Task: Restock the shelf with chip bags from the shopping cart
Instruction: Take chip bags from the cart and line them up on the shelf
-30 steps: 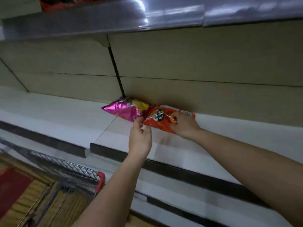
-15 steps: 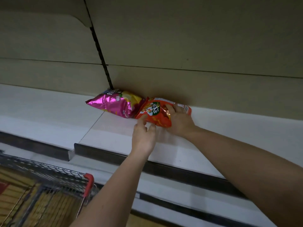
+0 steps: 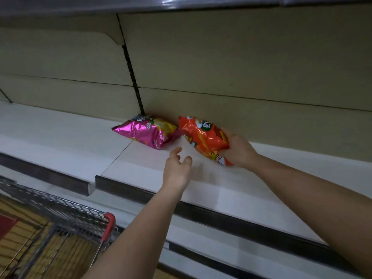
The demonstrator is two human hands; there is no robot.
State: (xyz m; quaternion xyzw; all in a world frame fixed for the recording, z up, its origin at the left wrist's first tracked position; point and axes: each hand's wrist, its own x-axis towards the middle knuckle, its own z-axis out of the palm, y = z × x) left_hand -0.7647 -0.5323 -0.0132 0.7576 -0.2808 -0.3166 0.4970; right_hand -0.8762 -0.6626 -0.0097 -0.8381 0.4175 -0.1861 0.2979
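Note:
A pink chip bag [image 3: 148,132] lies on the white shelf [image 3: 60,137] against the back panel. Just to its right, my right hand [image 3: 238,150] grips an orange chip bag [image 3: 203,136] from its right side and holds it tilted, its top near the back panel. My left hand [image 3: 177,170] hovers over the shelf in front of the two bags, fingers loosely spread and holding nothing, a little apart from the orange bag. The shopping cart [image 3: 60,228] with a red corner guard stands at the lower left, below the shelf's front edge.
A dark price rail [image 3: 221,216] runs along the shelf's front edge. A slotted upright [image 3: 130,67] divides the beige back panel. An upper shelf [image 3: 181,3] overhangs at the top. White shelf surface stretches left and right of the bags.
My right hand has lifted and turned the orange bag more upright beside the pink one. My left hand has let go of the bags and drawn back slightly.

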